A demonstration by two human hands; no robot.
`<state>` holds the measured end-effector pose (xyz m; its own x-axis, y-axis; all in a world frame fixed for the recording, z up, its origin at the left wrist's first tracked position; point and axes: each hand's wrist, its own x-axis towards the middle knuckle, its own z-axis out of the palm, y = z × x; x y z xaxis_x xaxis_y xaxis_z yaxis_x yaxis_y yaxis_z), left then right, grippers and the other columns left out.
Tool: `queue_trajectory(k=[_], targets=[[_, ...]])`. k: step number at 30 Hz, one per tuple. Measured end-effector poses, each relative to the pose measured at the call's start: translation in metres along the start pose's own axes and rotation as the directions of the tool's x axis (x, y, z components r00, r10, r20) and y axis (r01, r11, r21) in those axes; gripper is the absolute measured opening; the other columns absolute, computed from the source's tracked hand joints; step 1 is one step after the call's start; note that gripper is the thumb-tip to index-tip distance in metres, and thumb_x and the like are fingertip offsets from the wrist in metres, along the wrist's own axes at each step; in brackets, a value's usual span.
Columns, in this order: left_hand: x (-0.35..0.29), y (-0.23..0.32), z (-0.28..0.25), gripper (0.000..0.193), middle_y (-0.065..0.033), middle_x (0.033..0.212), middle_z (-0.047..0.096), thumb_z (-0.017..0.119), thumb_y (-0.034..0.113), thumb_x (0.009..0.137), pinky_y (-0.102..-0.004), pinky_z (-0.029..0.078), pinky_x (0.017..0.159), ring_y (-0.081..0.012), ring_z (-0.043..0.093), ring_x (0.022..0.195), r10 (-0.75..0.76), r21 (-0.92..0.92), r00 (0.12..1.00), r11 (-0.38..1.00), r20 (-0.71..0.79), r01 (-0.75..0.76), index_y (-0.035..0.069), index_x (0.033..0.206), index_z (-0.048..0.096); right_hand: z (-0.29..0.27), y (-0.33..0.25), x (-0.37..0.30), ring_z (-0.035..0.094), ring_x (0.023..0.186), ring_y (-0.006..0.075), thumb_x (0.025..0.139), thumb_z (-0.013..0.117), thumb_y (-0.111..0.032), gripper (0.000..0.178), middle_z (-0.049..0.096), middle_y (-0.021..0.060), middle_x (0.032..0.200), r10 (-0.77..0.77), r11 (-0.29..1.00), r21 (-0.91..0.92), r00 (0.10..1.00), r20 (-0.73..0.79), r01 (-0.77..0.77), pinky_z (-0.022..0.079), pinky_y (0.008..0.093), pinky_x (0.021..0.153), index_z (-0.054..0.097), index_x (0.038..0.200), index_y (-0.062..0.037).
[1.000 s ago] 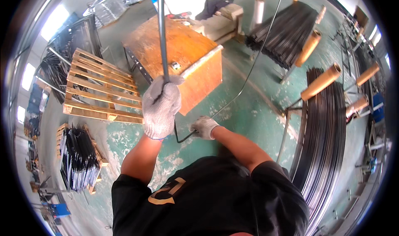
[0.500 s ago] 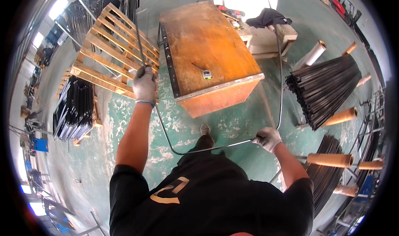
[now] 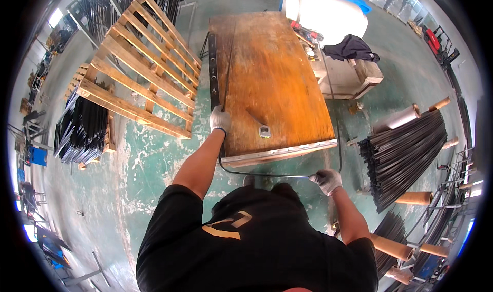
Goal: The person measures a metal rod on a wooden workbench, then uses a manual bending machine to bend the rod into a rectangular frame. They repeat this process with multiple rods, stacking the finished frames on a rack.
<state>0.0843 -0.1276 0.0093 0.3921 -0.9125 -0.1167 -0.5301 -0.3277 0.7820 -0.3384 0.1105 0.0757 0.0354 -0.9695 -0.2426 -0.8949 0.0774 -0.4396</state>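
Observation:
A thin dark metal rod point(image 3: 267, 175), bent into a long U, is in both of my hands. My left hand point(image 3: 220, 120), in a pale work glove, is closed around its left leg at the left edge of a wooden worktable point(image 3: 277, 76). My right hand point(image 3: 326, 181), gloved too, grips the near crosspiece close to the right corner, in front of the table. The left leg stretches over the tabletop; the right leg runs along the table's right side. A tape measure point(image 3: 264, 132) lies on the wood between the legs, its tape partly out.
A wooden pallet point(image 3: 149, 76) leans left of the table, beside a stack of black bars point(image 3: 82, 127). A pale bench point(image 3: 349, 76) with dark cloth point(image 3: 352, 48) adjoins the right side. Bundled black bars point(image 3: 405, 153) and cardboard tubes point(image 3: 393, 246) lie at right.
The U-shaped rod has come down from a raised tilt to the tabletop's level. My left hand has moved right and lower, from beside the pallet to the table edge. I stand closer to the table.

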Motion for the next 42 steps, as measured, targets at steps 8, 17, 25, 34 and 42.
queue_trajectory(k=[8,17,25,34,42], targets=[[-0.013,-0.001,0.027,0.035,-0.0224,0.111,0.071,0.054,0.011,0.089,-0.0398,0.052,0.092,-0.0384,0.068,0.107,-0.072,-0.072,0.994,0.995,-0.083,0.066,0.006,0.122,0.065,-0.008,0.023,0.060,0.065,0.076,0.0386,0.082,0.074,-0.056,0.047,0.067,0.0148,0.075,-0.008,1.000,0.015,0.997,0.077,0.007,0.049,0.0455,0.065,0.074,0.078,-0.0099],[-0.004,-0.025,0.048,0.041,-0.0229,0.123,0.067,0.053,0.011,0.092,-0.0420,0.050,0.098,-0.0382,0.064,0.115,-0.217,0.048,0.972,0.974,-0.094,0.222,0.008,0.132,0.060,-0.020,0.016,0.129,0.067,0.078,0.0374,0.081,0.073,-0.054,0.044,0.068,0.0141,0.075,-0.118,0.978,-0.165,0.991,0.070,0.128,0.050,0.0494,0.069,0.073,0.072,-0.0110],[-0.041,0.007,0.033,0.032,-0.0172,0.118,0.066,0.059,0.015,0.086,-0.0473,0.051,0.096,-0.0390,0.063,0.111,-0.019,0.505,0.999,0.863,0.048,-0.008,0.010,0.116,0.068,0.014,0.047,0.163,0.065,0.084,0.0364,0.084,0.072,-0.046,0.036,0.068,0.0126,0.077,-0.220,0.945,-0.213,0.965,0.142,0.247,0.050,0.0494,0.073,0.073,0.075,-0.0114],[-0.144,-0.005,0.047,0.022,-0.0135,0.102,0.067,0.063,0.009,0.076,-0.0467,0.049,0.093,-0.0350,0.061,0.106,0.288,0.447,0.908,0.799,0.302,-0.402,0.010,0.096,0.073,0.035,0.046,0.163,0.064,0.086,0.0306,0.076,0.078,-0.025,0.012,0.069,0.0072,0.081,-0.426,0.900,-0.126,0.903,-0.058,0.416,0.050,0.0442,0.076,0.075,0.076,-0.0144],[-0.156,-0.008,0.043,0.017,-0.0131,0.099,0.065,0.063,0.013,0.078,-0.0472,0.049,0.089,-0.0338,0.061,0.104,0.267,0.438,0.846,0.760,0.462,-0.479,0.010,0.092,0.071,0.032,0.036,0.164,0.064,0.086,0.0314,0.077,0.077,-0.026,0.012,0.068,0.0084,0.082,-0.401,0.903,-0.154,0.916,0.025,0.400,0.050,0.0445,0.077,0.074,0.076,-0.0141]])
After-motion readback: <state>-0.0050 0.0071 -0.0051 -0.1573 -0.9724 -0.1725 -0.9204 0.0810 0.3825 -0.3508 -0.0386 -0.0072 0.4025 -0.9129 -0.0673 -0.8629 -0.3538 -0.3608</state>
